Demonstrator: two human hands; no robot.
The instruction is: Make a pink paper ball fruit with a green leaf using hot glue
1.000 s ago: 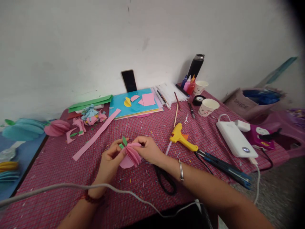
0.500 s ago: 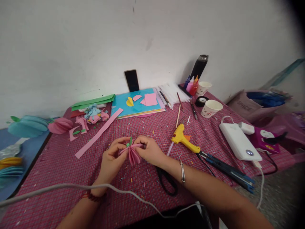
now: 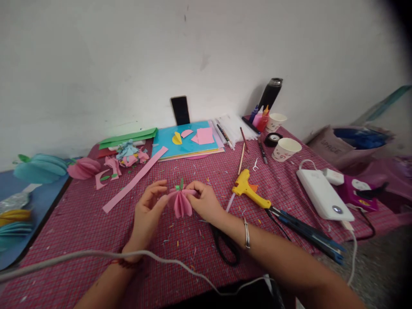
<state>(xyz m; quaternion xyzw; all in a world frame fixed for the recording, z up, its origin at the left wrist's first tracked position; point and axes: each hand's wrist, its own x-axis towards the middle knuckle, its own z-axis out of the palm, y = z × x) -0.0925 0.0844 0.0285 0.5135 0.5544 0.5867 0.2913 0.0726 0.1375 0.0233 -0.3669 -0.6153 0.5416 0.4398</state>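
A small pink folded-paper pumpkin [image 3: 180, 204] with a green paper stem [image 3: 181, 183] is held up over the middle of the table. My right hand [image 3: 206, 201] pinches its right side between thumb and fingers. At the left side, my left hand [image 3: 148, 210] has its fingers spread apart; the thumb tip is at the paper's edge, and whether it touches I cannot tell. A long pink paper strip [image 3: 135, 180] lies beyond my left hand. To the right of my right hand rests a yellow glue gun [image 3: 249, 189].
Black-handled scissors [image 3: 227, 246] lie by my right wrist. A white cable [image 3: 106, 254] crosses in front of my forearms. Coloured paper sheets [image 3: 189, 150], a phone [image 3: 180, 110], paper cups [image 3: 286, 149] and a white power bank [image 3: 323, 195] stand around. Finished paper pumpkins [image 3: 40, 168] sit at left.
My left hand has loosened, its fingers opening and drawing slightly away from the pumpkin. My right hand keeps its pinch, and more of the pumpkin's folds show. The view has shifted slightly.
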